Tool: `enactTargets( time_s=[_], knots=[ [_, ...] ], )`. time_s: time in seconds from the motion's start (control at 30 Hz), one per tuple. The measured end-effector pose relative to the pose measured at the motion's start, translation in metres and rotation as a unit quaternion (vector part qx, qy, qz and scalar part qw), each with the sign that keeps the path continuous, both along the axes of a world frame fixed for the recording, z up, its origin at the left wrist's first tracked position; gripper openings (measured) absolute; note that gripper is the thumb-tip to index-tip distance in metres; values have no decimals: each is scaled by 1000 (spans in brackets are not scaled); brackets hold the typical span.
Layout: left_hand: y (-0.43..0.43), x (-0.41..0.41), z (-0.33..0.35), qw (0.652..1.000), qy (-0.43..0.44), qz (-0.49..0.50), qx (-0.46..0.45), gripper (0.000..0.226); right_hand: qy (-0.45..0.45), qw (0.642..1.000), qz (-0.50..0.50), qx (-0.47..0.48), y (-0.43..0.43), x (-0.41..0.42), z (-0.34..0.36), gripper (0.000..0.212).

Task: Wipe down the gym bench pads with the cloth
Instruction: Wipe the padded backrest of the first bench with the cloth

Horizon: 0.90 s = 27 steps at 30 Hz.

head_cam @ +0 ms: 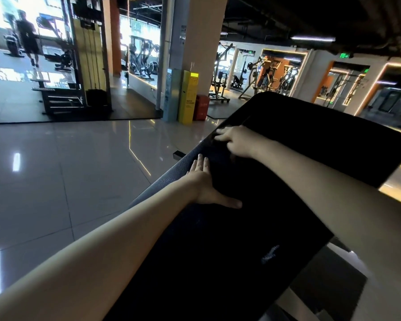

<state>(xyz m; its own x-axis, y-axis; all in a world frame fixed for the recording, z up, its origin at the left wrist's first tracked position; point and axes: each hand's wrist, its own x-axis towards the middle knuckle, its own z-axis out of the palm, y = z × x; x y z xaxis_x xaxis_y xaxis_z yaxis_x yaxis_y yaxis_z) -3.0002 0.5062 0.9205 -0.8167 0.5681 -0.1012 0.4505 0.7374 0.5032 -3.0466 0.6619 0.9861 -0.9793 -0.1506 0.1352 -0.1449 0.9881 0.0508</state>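
Bench pad [287, 170]: black padded surface, running from 6 o'clock up toward 1 o'clock.
Cloth [218, 150]: dark and hard to tell from the pad; it lies under the right hand, just past the left fingertips at 12 o'clock.
Right hand [237, 142]: blurred, fingers bent over the cloth, gripping it against the surface.
Left hand [206, 184]: released and flat, fingers straight, thumb spread toward 3 o'clock, pressing the pad's left edge.
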Motion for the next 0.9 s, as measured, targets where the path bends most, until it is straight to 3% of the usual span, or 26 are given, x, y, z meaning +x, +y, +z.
enactTargets(
  time_s=[0.17, 0.3, 0.43, 0.63, 0.8, 0.9],
  knots=[
    [-6, -4, -4, 1000, 0, -14, 14, 144, 92, 987, -122, -37, 67, 6, 58, 57],
    [-7, -6, -5, 1000, 0, -13, 16, 146, 161, 969, -182, -34, 56, -2, 49, 53],
    [-4, -5, -5, 1000, 5, 1, 12, 147, 146, 979, -139, -23, 6, -7, 11, 48],
    [-2, -1, -3, 1000, 18, 11, -1, 144, 51, 998, -31, 9, -53, 6, -49, 39],
    [-11, -4, -5, 1000, -6, 21, -17, 146, -10, 1000, -5, -6, -22, 19, -18, 50],
    [-15, -5, -4, 1000, -9, 8, -16, 142, 42, 998, -43, -16, 21, 22, 24, 54]
  ],
)
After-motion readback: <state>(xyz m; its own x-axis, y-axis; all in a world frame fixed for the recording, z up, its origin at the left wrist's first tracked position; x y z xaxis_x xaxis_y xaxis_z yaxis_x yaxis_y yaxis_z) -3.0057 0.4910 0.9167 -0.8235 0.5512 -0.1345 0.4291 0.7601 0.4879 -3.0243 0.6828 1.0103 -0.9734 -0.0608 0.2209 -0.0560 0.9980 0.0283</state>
